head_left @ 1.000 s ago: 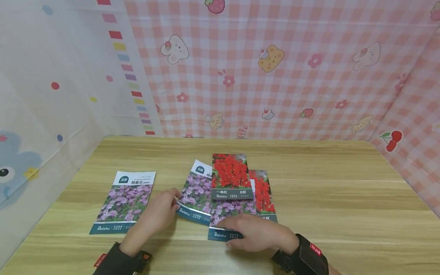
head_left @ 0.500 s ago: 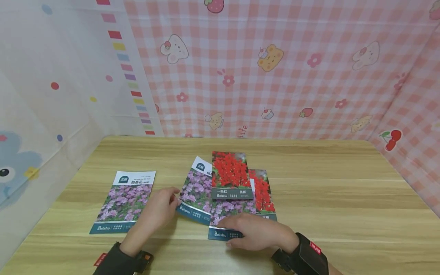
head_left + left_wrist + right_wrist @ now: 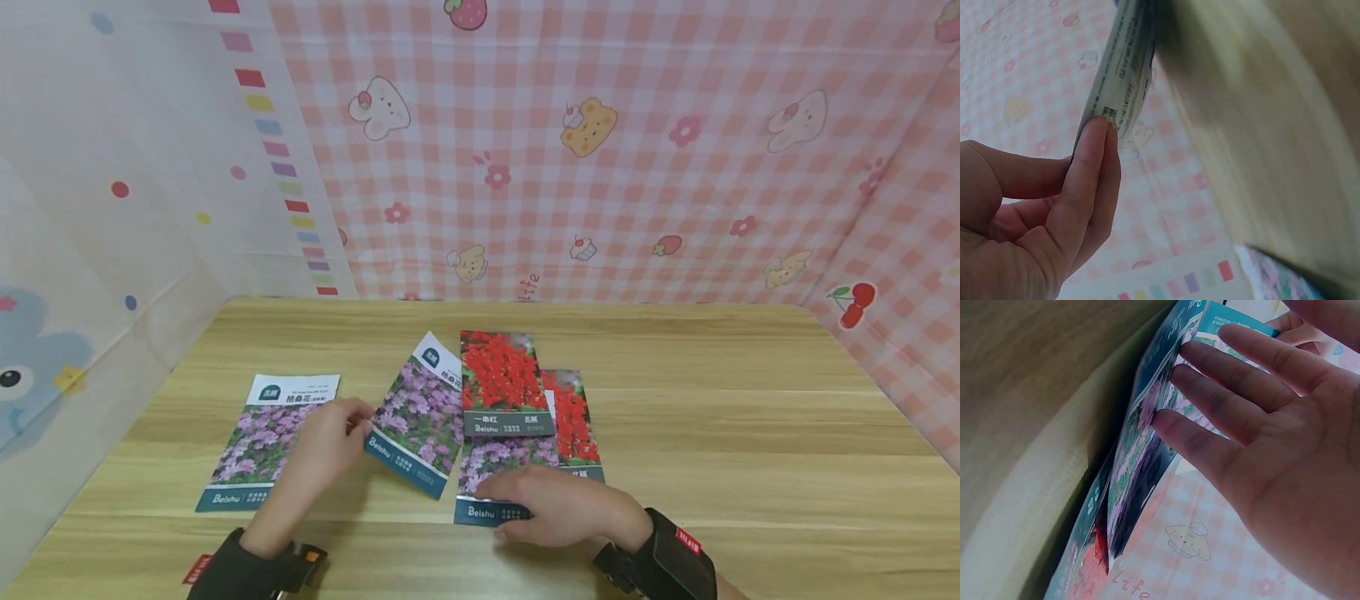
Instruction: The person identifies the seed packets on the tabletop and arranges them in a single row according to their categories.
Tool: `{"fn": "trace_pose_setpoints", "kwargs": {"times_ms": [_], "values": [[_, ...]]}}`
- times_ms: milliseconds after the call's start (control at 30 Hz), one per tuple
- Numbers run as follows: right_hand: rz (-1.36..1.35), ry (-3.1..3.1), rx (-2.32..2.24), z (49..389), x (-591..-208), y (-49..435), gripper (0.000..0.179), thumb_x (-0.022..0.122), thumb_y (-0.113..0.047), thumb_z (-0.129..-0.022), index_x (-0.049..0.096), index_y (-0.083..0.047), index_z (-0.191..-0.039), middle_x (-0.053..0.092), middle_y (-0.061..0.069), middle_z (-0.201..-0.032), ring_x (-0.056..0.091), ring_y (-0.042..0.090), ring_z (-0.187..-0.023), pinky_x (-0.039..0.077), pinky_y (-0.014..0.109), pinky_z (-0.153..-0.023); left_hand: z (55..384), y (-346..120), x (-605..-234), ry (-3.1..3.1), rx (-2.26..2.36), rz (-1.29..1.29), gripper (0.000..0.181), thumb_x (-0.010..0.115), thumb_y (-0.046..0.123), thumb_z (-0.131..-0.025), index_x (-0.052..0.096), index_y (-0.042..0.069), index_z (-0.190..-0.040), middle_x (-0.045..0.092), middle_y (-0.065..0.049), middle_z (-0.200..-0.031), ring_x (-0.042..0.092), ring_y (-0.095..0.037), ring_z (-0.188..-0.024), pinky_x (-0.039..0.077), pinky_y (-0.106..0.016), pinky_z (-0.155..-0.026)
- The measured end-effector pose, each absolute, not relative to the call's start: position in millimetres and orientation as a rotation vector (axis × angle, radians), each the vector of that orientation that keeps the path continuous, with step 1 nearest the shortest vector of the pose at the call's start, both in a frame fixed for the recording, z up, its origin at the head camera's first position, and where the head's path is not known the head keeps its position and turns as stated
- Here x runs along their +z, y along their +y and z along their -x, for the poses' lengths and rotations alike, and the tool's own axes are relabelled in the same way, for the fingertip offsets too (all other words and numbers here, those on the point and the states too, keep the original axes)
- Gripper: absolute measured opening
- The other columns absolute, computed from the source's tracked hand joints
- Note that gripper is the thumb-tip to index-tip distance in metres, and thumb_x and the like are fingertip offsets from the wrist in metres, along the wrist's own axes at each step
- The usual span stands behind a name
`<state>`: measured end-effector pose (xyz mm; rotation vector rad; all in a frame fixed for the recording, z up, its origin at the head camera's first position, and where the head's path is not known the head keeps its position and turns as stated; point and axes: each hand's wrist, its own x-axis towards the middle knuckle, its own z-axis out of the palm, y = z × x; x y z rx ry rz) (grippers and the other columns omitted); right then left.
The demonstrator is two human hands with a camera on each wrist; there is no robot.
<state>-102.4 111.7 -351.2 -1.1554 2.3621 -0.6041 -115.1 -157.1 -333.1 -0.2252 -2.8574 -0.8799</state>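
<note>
My left hand (image 3: pixel 322 446) pinches the left edge of a purple-flower seed packet (image 3: pixel 418 404) between thumb and fingers. In the left wrist view that packet (image 3: pixel 1124 69) shows its printed back and stands raised off the table. With fingers extended, my right hand (image 3: pixel 558 504) presses its fingertips on the teal lower end of another purple-flower packet (image 3: pixel 506 458). Across the top of this one lies a red-flower packet (image 3: pixel 502 375). A second red-flower packet (image 3: pixel 573 425) sits partly hidden beneath them on the right. The right wrist view shows the fingers (image 3: pixel 1210 403) spread and nearly straight.
Another purple-flower packet (image 3: pixel 258 433) lies flat at the left, partly covered by my left hand. The wooden table (image 3: pixel 750 433) ends at a pink checked cloth wall (image 3: pixel 637 192) behind and a white cloth (image 3: pixel 150 250) on the left.
My left hand has drawn its purple-flower packet leftward and tilted it, out from beneath the upper red-flower packet, which shifted slightly. My right hand stays in place.
</note>
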Motion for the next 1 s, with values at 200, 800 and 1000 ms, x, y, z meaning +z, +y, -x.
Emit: {"fn": "trace_pose_setpoints", "kwargs": {"times_ms": [200, 800, 1000], "values": [[1.164, 2.361, -0.602, 103, -352, 112, 0.043, 0.06, -0.028, -0.086, 0.052, -0.012, -0.125, 0.056, 0.002, -0.125, 0.045, 0.013, -0.117, 0.04, 0.037, -0.1, 112, -164, -324, -2.836, -0.845, 0.168, 0.01, 0.057, -0.003, -0.078, 0.063, -0.005, -0.086, 0.063, -0.015, -0.076, 0.056, -0.023, -0.067, 0.052, -0.041, -0.061], [1.051, 2.47, -0.874, 107, -351, 116, 0.031, 0.057, -0.022, -0.088, 0.059, -0.006, -0.114, 0.064, 0.006, -0.109, 0.056, 0.006, -0.093, 0.051, 0.031, -0.082, 107, -163, -312, -2.747, -0.841, 0.164, 0.009, 0.058, -0.003, -0.079, 0.062, -0.004, -0.086, 0.062, -0.015, -0.079, 0.057, -0.023, -0.068, 0.051, -0.039, -0.057], [0.911, 2.575, -1.078, 112, -348, 119, 0.022, 0.057, -0.015, -0.086, 0.063, -0.001, -0.102, 0.067, 0.006, -0.091, 0.059, 0.011, -0.082, 0.054, 0.034, -0.071, 103, -151, -310, -2.812, -1.073, 0.149, 0.011, 0.056, -0.005, -0.081, 0.06, -0.003, -0.092, 0.062, -0.014, -0.082, 0.059, -0.018, -0.068, 0.054, -0.028, -0.052]]}}
